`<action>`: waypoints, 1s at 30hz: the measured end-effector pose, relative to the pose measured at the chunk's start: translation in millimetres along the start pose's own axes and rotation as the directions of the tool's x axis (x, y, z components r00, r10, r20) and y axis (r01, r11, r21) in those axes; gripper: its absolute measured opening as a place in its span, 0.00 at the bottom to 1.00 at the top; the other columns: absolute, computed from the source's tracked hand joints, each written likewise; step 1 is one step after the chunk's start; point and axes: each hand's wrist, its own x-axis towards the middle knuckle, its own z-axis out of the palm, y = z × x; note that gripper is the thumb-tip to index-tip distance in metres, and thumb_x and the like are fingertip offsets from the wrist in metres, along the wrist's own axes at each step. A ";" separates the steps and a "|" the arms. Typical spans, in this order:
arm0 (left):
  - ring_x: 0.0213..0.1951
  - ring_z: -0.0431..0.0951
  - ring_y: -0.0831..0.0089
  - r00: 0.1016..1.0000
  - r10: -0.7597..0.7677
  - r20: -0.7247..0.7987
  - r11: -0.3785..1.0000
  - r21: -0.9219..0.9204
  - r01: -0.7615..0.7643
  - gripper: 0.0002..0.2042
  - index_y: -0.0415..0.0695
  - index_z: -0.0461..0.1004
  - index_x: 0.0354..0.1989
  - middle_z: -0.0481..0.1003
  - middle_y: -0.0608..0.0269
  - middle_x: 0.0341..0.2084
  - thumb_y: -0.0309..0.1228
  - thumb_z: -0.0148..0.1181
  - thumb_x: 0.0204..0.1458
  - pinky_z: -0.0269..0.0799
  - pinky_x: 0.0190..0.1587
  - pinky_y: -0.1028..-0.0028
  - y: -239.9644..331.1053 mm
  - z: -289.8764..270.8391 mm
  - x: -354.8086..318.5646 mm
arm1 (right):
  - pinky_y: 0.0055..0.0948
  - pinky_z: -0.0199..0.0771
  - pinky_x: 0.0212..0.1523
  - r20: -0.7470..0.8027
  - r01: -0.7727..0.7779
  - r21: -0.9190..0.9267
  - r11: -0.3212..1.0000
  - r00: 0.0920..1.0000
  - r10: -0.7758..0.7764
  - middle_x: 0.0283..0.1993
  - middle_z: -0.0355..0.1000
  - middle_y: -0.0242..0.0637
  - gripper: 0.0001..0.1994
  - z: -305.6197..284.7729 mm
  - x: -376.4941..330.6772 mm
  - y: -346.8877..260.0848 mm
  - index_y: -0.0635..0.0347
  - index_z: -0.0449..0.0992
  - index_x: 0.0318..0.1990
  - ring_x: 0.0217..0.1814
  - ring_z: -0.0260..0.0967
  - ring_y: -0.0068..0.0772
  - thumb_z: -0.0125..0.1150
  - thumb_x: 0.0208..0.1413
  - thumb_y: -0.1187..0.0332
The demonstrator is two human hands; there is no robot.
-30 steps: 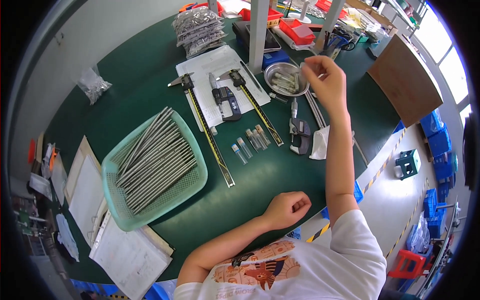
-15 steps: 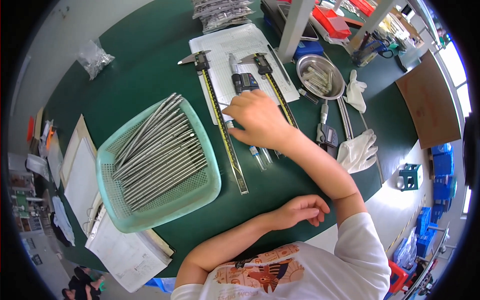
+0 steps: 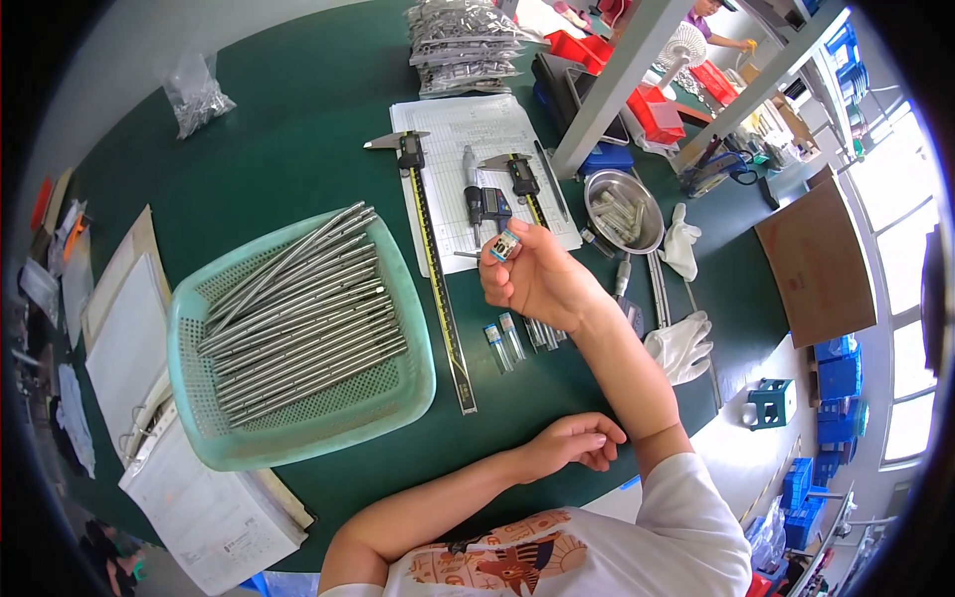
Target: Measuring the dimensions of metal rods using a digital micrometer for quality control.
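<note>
Nearest to me, the left hand (image 3: 575, 443) lies low by the edge of the tabletop (image 3: 388, 463), fingers loosely curled rather than closed, with nothing showing in it; it seems to be resting. Beyond it, the right hand (image 3: 537, 274) is raised, pinching a small labelled vial (image 3: 505, 246) between thumb and fingers. The label is turned up toward the person's head, I'd guess so it can be read; the rest of the vial is hidden in the grip.

To the left sits the basket (image 3: 425, 368), its walls keeping a heap of steel rods (image 3: 308, 328) together, most of them lying roughly the same way. Just right of it, a caliper (image 3: 438, 289) lies with its jaws over the paper (image 3: 448, 114), likely left within easy reach. More vials (image 3: 499, 348) lie below the right hand, side by side.

Farther off, a micrometer (image 3: 489, 204) rests on the paper, and a metal bowl (image 3: 652, 239) gathers loose clear tubes (image 3: 617, 216), presumably to stop them rolling. Packed bags (image 3: 463, 50) are stacked behind, apparently to save room.
</note>
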 end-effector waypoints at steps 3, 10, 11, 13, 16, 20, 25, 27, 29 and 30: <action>0.36 0.69 0.75 0.999 0.032 0.002 0.999 -0.036 -0.032 0.11 0.39 0.65 0.42 0.67 0.62 0.32 0.29 0.41 0.55 0.65 0.43 0.75 -0.9 -0.3 0.5 | 0.19 0.61 0.30 0.158 -0.069 0.163 0.984 0.986 0.043 0.26 0.67 0.33 0.16 3.3 1.2 2.3 0.62 0.69 0.33 0.27 0.63 0.22 0.49 0.53 0.56; 0.37 0.69 0.74 1.000 0.008 -0.001 0.997 -0.082 -0.008 0.11 0.39 0.65 0.42 0.68 0.61 0.34 0.31 0.43 0.54 0.67 0.43 0.74 -5.2 -4.4 4.1 | 0.19 0.67 0.34 -0.076 0.255 -0.493 0.832 0.940 -0.333 0.30 0.71 0.33 0.11 15.5 -71.2 19.1 0.66 0.70 0.35 0.32 0.68 0.21 0.60 0.44 0.71; 0.38 0.70 0.74 0.999 0.048 -0.023 0.994 -0.095 -0.050 0.12 0.39 0.65 0.42 0.68 0.61 0.34 0.33 0.44 0.54 0.67 0.43 0.73 -6.7 -4.3 5.3 | 0.19 0.67 0.32 -0.046 0.251 -0.757 0.604 0.901 -0.432 0.28 0.71 0.33 0.11 14.4 -96.3 22.5 0.66 0.72 0.32 0.29 0.68 0.21 0.61 0.42 0.69; 0.38 0.70 0.73 0.992 0.118 -0.044 0.972 -0.199 -0.124 0.15 0.40 0.64 0.44 0.68 0.62 0.35 0.38 0.44 0.54 0.66 0.44 0.71 -7.9 -3.8 8.2 | 0.19 0.67 0.28 0.013 0.283 -0.880 0.381 0.817 -0.576 0.26 0.70 0.34 0.09 12.8 -145.3 34.7 0.65 0.73 0.28 0.25 0.67 0.22 0.61 0.40 0.69; 0.38 0.70 0.75 0.982 0.165 -0.090 0.966 -0.188 -0.179 0.17 0.41 0.63 0.45 0.68 0.64 0.35 0.41 0.44 0.54 0.66 0.43 0.72 -7.8 0.3 6.6 | 0.19 0.65 0.26 -0.115 0.193 -0.916 0.353 0.715 -0.690 0.24 0.69 0.35 0.08 10.7 -202.2 65.0 0.66 0.73 0.26 0.23 0.66 0.23 0.60 0.40 0.70; 0.34 0.70 0.80 0.994 0.106 -0.031 0.992 0.078 -0.103 0.16 0.40 0.62 0.48 0.68 0.66 0.34 0.35 0.47 0.54 0.67 0.37 0.77 -7.9 9.8 2.1 | 0.18 0.65 0.29 -0.352 0.170 -0.855 0.489 0.502 -0.790 0.26 0.70 0.31 0.08 9.6 -232.1 116.4 0.65 0.73 0.30 0.26 0.64 0.18 0.60 0.42 0.71; 0.32 0.69 0.83 0.992 0.119 -0.035 0.940 0.325 -0.102 0.17 0.40 0.62 0.50 0.67 0.66 0.35 0.28 0.52 0.51 0.68 0.33 0.83 -15.6 23.2 -7.2 | 0.17 0.65 0.30 -0.498 0.218 -0.757 0.616 0.418 -0.760 0.30 0.70 0.31 0.08 17.0 -229.5 151.7 0.66 0.71 0.36 0.28 0.63 0.16 0.56 0.46 0.75; 0.32 0.69 0.83 0.972 0.207 -0.114 0.941 0.295 -0.165 0.19 0.40 0.61 0.52 0.67 0.67 0.34 0.25 0.52 0.50 0.69 0.34 0.83 -16.5 24.7 -12.2 | 0.18 0.66 0.31 -0.481 0.191 -0.797 0.573 0.372 -0.794 0.30 0.70 0.31 0.10 22.6 -224.0 152.4 0.67 0.70 0.39 0.29 0.65 0.17 0.54 0.48 0.77; 0.32 0.70 0.82 0.968 0.197 -0.156 0.953 0.263 -0.152 0.20 0.40 0.61 0.52 0.67 0.67 0.33 0.25 0.52 0.50 0.69 0.34 0.82 -15.5 23.3 -21.3 | 0.19 0.67 0.32 -0.443 0.213 -0.807 0.551 0.399 -0.803 0.30 0.70 0.32 0.12 28.5 -217.8 149.4 0.67 0.69 0.42 0.30 0.67 0.18 0.52 0.48 0.79; 0.31 0.70 0.82 0.968 0.172 -0.185 0.970 0.204 -0.133 0.20 0.40 0.60 0.53 0.68 0.67 0.32 0.24 0.52 0.50 0.70 0.34 0.82 -14.0 21.7 -26.2 | 0.19 0.67 0.31 -0.393 0.184 -0.840 0.511 0.443 -0.806 0.30 0.70 0.33 0.12 31.6 -214.5 147.5 0.66 0.69 0.43 0.30 0.67 0.19 0.52 0.48 0.79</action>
